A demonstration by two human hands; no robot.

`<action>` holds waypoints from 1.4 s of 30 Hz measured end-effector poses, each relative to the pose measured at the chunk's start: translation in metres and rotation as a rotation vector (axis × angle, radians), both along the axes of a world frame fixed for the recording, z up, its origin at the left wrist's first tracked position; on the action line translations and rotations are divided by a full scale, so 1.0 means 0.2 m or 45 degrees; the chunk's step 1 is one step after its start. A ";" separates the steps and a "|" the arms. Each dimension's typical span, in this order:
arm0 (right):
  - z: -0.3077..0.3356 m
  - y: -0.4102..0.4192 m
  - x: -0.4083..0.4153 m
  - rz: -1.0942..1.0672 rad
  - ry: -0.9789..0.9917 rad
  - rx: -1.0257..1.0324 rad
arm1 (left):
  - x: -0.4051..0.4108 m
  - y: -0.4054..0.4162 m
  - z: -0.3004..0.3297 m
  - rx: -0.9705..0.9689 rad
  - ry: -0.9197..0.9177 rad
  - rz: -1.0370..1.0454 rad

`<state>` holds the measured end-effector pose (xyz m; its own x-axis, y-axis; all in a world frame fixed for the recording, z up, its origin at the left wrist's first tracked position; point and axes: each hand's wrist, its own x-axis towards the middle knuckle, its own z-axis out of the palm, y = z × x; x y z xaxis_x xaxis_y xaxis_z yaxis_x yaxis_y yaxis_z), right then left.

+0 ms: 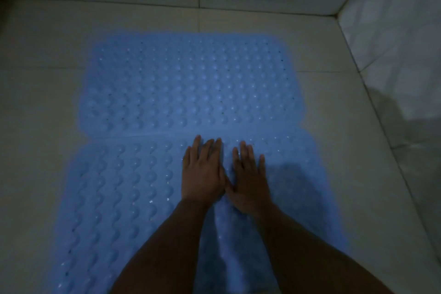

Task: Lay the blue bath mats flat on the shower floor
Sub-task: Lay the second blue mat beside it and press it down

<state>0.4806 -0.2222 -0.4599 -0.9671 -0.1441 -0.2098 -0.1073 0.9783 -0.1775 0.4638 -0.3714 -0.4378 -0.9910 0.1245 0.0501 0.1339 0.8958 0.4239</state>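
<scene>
Pressing down on the near blue bath mat point(133, 198) with both palms, left hand point(202, 174) and right hand point(250, 184) side by side, thumbs touching, fingers spread flat, gripping nothing. Lying flat on the tiled shower floor point(334, 107), butting right up against the far blue bath mat point(191, 83) along one seam. Sitting near the corner where the tiled walls point(393, 31) meet. Pretty dim in here.

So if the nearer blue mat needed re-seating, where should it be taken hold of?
Probably the nearer mat's far-right corner, pinched from the right: that edge lies free on bare floor tile. Both hands, left and right, lie open, flat mid-mat.
</scene>
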 end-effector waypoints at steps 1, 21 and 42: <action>-0.02 -0.02 0.02 -0.033 0.018 0.036 | 0.00 -0.02 -0.01 -0.011 0.006 -0.004; 0.17 0.09 -0.18 -0.054 0.006 -0.197 | -0.13 -0.06 0.06 -0.043 0.016 -0.088; 0.11 0.17 -0.49 -0.057 0.443 -0.405 | 0.06 0.08 -0.13 -0.289 -0.234 -0.386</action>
